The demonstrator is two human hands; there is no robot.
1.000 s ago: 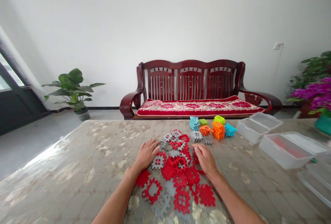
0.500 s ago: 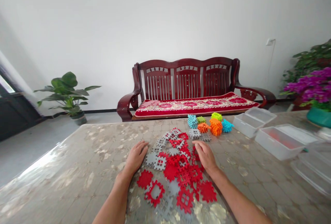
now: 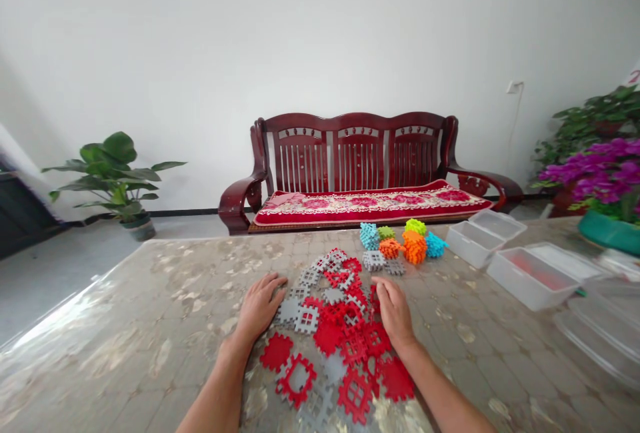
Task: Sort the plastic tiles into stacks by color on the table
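My left hand (image 3: 259, 306) rests on the table at the left edge of a heap of toothed plastic building tiles, its fingers stretched forward and nothing in them. Closest to it are grey tiles (image 3: 287, 310), one of them a window-shaped grey tile (image 3: 307, 319). On the heap's right side, my right hand (image 3: 395, 310) lies with fingers loosely extended, beside a red tile (image 3: 377, 338); I see nothing held. Its wrist partly covers a solid red tile (image 3: 397, 381). Nearer me lie a red frame tile (image 3: 296, 380) and a red window tile (image 3: 355, 394).
Behind the heap stand small built shapes, among them an orange one (image 3: 415, 247) and a blue one (image 3: 369, 236). Translucent plastic boxes (image 3: 533, 280) with lids are at the right, near a flower pot (image 3: 607, 232). A wooden bench (image 3: 357, 153) stands beyond the table.
The view has turned slightly right, so everything appears a little further left. My right hand has drawn slightly nearer to me, beside the heap. My left hand stays in place.
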